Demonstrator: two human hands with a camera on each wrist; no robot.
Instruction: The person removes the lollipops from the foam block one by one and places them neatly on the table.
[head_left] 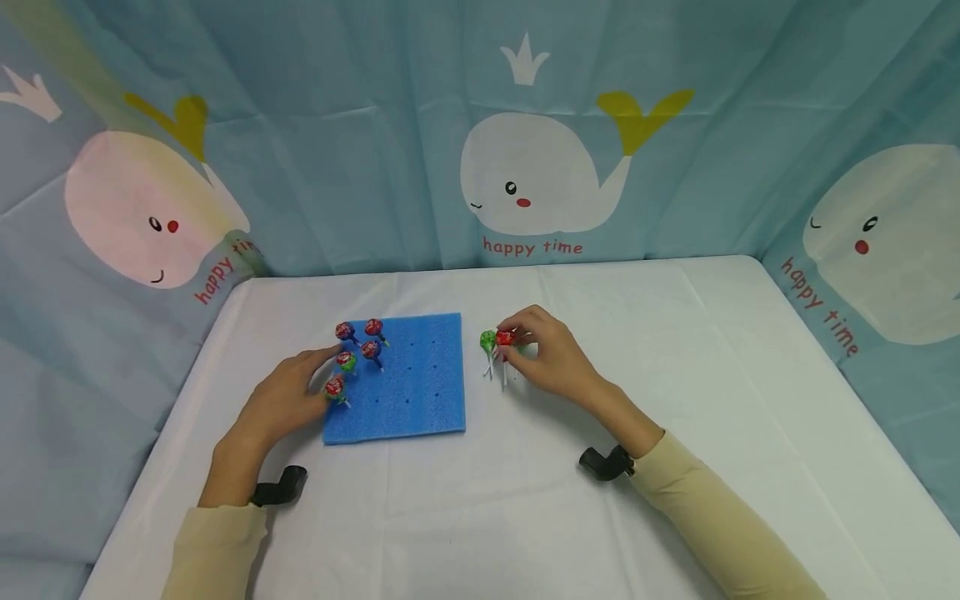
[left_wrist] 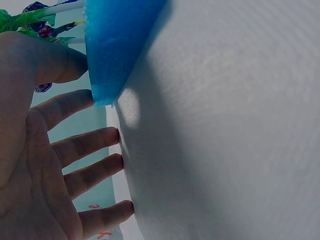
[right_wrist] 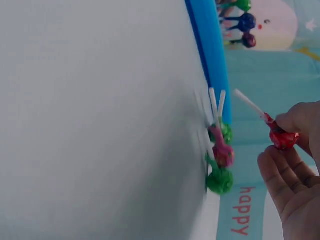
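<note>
The left hand (head_left: 281,400) has its fingers straight and spread, and its thumb and pointer finger touch the left edge of a flat blue board (head_left: 422,383). The board lies on a white table (head_left: 480,517) and has little dark holes in it. Five lollipops stand up on the board's left side; the red and green one (head_left: 334,387) is closest to the person, near the left thumb. The right hand (head_left: 551,358) pinches a red lollipop (right_wrist: 283,139) by its candy end, up above the table, to the right of the board. Just below that hand, more lollipops lie on the table: two green ones with a pinkish red one (right_wrist: 223,154) between them. Tan sleeves (head_left: 221,533) cover both arms. Behind the table hangs a blue cloth (head_left: 360,192) with smiling white whales (head_left: 532,171) on it.
</note>
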